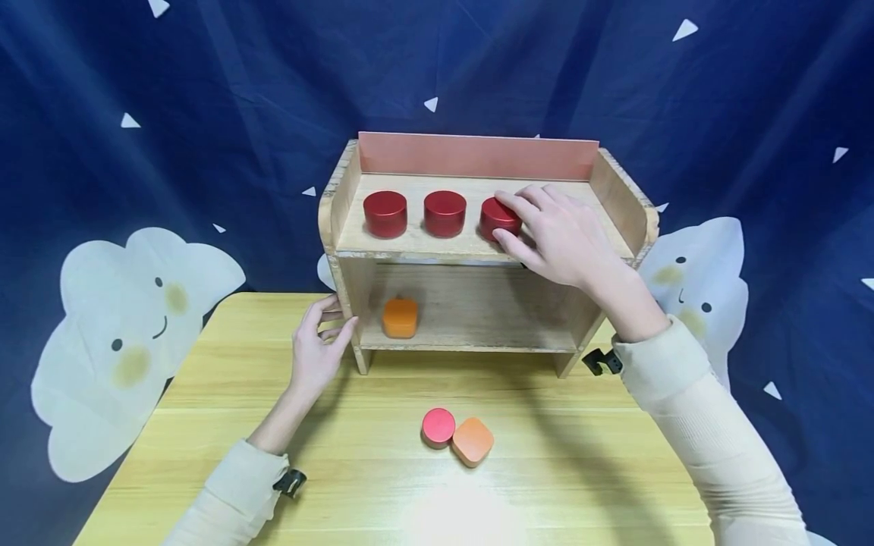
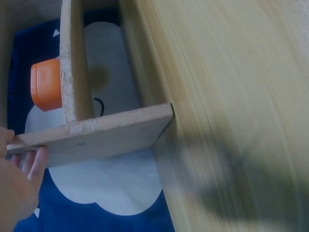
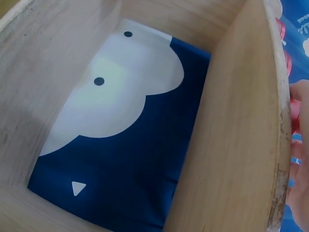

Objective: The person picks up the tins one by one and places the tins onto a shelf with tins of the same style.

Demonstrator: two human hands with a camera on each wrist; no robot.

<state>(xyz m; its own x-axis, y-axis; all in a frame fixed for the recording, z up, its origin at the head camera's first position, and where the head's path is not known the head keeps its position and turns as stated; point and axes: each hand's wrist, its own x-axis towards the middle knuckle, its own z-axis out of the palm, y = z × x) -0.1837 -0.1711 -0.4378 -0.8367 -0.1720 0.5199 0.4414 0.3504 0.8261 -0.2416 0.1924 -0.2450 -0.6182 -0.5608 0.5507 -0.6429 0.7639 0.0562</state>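
Note:
A small two-tier wooden shelf [image 1: 471, 345] stands on the table. Three dark red round tins [image 1: 385, 214] form a row on its upper board. My right hand [image 1: 563, 235] holds the rightmost red tin [image 1: 499, 218] between thumb and fingers, and the tin appears to rest on the board. At the shelf's left side panel [image 2: 106, 126], my left hand [image 1: 319, 345] grips the edge, thumb on one face and fingers on the other. An orange rounded-square tin [image 1: 400, 318] sits at the left of the lower board.
On the table [image 1: 328, 485] in front of the shelf, a lighter red round tin [image 1: 438, 428] touches a light orange rounded-square tin [image 1: 473, 441]. Behind hangs a dark blue curtain [image 1: 273, 91] with white clouds and triangles. A pinkish strip [image 1: 478, 156] backs the upper board.

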